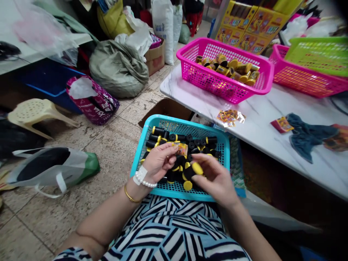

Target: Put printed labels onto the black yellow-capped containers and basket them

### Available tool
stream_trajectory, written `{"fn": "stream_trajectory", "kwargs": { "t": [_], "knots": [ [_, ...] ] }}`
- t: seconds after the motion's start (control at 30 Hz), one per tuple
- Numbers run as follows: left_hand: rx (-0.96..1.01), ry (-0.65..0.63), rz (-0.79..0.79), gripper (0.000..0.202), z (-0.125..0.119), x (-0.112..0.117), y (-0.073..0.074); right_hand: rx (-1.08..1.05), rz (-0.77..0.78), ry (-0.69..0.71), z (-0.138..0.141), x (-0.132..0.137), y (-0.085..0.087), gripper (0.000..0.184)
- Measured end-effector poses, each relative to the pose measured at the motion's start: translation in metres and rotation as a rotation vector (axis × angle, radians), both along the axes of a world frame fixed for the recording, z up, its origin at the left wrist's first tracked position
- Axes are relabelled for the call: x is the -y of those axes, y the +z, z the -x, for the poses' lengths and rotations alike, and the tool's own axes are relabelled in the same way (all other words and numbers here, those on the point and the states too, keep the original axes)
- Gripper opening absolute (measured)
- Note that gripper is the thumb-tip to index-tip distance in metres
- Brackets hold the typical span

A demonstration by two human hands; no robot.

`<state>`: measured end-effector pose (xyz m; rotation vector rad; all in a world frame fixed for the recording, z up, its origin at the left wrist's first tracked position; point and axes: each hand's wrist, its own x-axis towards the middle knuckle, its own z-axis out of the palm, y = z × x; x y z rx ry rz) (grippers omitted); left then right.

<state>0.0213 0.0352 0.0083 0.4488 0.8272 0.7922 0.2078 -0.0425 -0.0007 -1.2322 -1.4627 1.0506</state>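
Around us, the speckled tile floor (111, 145) is carrying plenty of clutter: a grey-green sack (119, 69) is slumping by a tall white sack (163, 30), while a cream stool (32, 110) and a white-and-green bag (54, 168) are crowding our left side. Ahead to the right, a marble-patterned bench (261, 108) is holding a pink basket (206, 81) of gold-and-yellow wrapped tubs (236, 70), and a second pink basket (296, 79) is standing beside it with a lime-green basket (323, 54) resting in it. Nearer its edge, shiny printed labels (230, 116) are lying loose, and a small red-and-yellow packet (282, 125) is touching a blue cloth (303, 136). An open cardboard box (168, 108) is sitting low under the bench's corner, and a turquoise basket (182, 196) is partly hiding it, filling the space between our lap and the bench. We are seeing pale characters and figures starting "202" on a purple bag (94, 99); yellow cartons (258, 27) are showing cartoon figures and lettering that we are not managing to read, and blue print on the tall white sack is also escaping us. Over the turquoise basket, which is brimming with black canisters (159, 131) with yellow ends, our left grip (156, 161) is pinching an orange-yellow label (181, 149) between thumb and fingers, and our right grip (219, 179), slightly blurred, is closing around a yellow-capped canister (197, 168).
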Motion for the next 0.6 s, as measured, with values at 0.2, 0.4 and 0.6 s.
{"fn": "stream_trajectory", "kwargs": {
  "t": [0.2,0.4,0.6],
  "knots": [
    [0.014,-0.034,0.017,0.026,-0.018,0.002,0.002,-0.407,0.026,-0.19,-0.01,-0.02,-0.003,0.035],
    [0.083,-0.014,0.065,0.024,-0.022,0.002,0.004,-0.346,0.088,-0.327,-0.002,-0.025,-0.013,0.027],
    [0.064,-0.034,0.047,0.023,-0.022,0.002,0.003,-0.3,0.08,-0.291,0.002,-0.023,0.004,0.024]
  ]
}}
